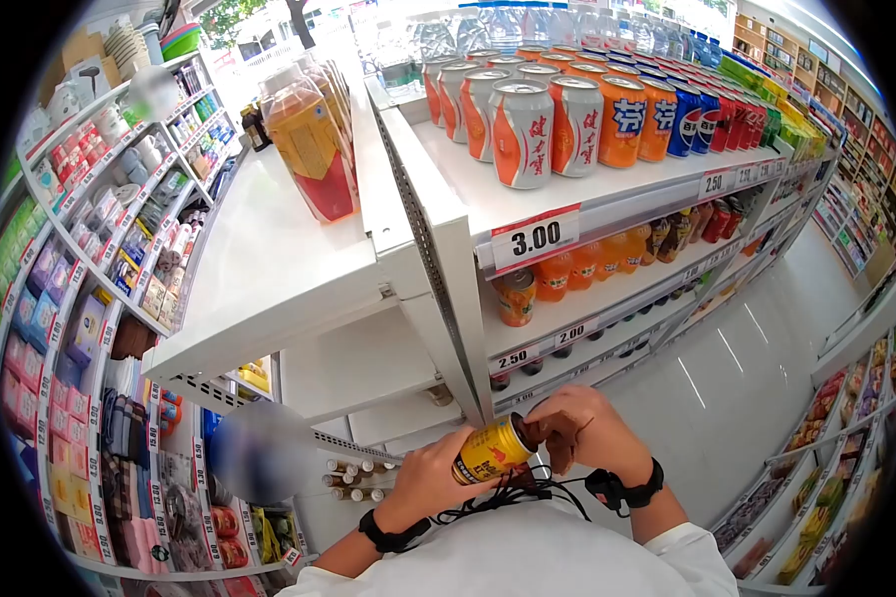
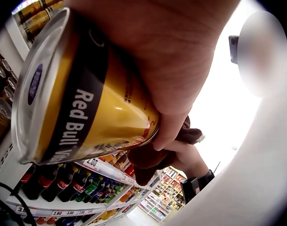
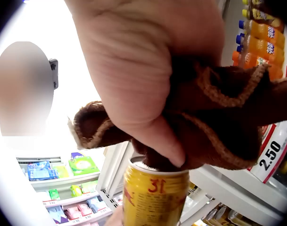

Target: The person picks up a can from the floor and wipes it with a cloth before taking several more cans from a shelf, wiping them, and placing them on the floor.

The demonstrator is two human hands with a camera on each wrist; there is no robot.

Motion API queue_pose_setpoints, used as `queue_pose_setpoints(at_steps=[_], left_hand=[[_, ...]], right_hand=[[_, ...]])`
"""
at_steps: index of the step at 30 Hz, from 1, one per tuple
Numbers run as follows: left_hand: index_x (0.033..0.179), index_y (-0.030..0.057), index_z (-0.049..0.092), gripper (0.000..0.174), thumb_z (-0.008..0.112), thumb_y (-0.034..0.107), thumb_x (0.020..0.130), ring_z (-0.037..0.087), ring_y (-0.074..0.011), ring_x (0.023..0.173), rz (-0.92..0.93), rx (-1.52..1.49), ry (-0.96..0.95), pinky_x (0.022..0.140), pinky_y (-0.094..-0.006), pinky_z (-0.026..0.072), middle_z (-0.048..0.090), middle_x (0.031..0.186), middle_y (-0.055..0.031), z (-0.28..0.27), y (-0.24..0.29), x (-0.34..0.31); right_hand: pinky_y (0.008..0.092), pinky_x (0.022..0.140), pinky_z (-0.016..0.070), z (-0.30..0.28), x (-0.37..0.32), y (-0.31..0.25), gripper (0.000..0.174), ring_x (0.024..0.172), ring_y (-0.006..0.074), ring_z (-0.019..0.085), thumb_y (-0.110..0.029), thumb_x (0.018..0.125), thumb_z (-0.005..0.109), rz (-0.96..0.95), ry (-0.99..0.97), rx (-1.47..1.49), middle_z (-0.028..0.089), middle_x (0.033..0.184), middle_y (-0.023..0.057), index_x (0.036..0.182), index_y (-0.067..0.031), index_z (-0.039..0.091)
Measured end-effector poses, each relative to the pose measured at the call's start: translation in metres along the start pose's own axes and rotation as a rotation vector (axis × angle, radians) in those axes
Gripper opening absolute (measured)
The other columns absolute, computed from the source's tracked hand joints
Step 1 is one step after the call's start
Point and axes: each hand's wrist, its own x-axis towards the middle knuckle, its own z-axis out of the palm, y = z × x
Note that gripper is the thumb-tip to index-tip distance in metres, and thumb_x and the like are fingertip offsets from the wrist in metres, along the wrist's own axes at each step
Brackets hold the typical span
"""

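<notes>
A yellow Red Bull can (image 1: 492, 451) lies tilted in front of the person's chest. The left hand (image 1: 426, 482) grips it round the body, and its bare metal end (image 2: 37, 89), bearing a small dark stamp, faces the left wrist camera. From the other side the right hand (image 1: 599, 430) holds a bunched brown cloth (image 3: 219, 127) with a lighter stitched edge. Its thumb presses the cloth onto the can's other end, in the right wrist view right at the rim. Folds of the cloth hide part of that end.
A white shelf (image 1: 458, 224) ahead carries rows of drink cans (image 1: 521, 139) above bottles. To its left, another white shelf top (image 1: 259, 269) holds boxed bottles (image 1: 309, 139). Racks of packaged goods (image 1: 70, 348) stand at the far left. Black cords (image 1: 528, 483) hang between the wrists.
</notes>
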Motion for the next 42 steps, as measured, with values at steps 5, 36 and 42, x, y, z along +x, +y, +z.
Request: queue_pose_setpoints(at_steps=[5,36,42], left_hand=[[0.118,0.0036,0.057,0.066,0.085,0.038,0.068,0.068,-0.0356,0.078,-0.021,-0.174,-0.076,0.066,-0.0399,0.0557,0.068,0.091,-0.0169,0.016,0.005,0.013],[0.123,0.0000,0.049,0.052,0.076,0.023,0.085,0.063,-0.0154,0.099,-0.133,-1.313,0.059,0.087,-0.0293,0.0503,0.063,0.112,-0.0098,0.024,0.062,0.111],[0.122,0.0008,0.049,0.047,0.074,0.022,0.087,0.062,-0.0145,0.098,-0.210,-1.370,0.053,0.086,-0.0283,0.0499,0.062,0.112,-0.0089,0.030,0.068,0.111]], right_hand=[[0.0318,0.069,0.0497,0.027,-0.006,0.001,0.039,0.074,0.0249,0.060,0.010,0.062,0.065,0.006,0.424,0.206,0.066,0.084,0.0063,0.098,-0.0051,0.068],[0.0303,0.104,0.0407,0.059,-0.018,-0.028,0.061,0.120,0.0186,0.052,-0.002,0.079,0.078,0.025,0.836,0.570,0.052,0.125,0.0120,0.128,0.0007,0.043],[0.0303,0.099,0.0437,0.055,-0.019,-0.011,0.095,0.113,0.0177,0.052,-0.015,0.053,0.097,0.024,0.808,0.125,0.044,0.131,0.0101,0.130,-0.0013,0.044]])
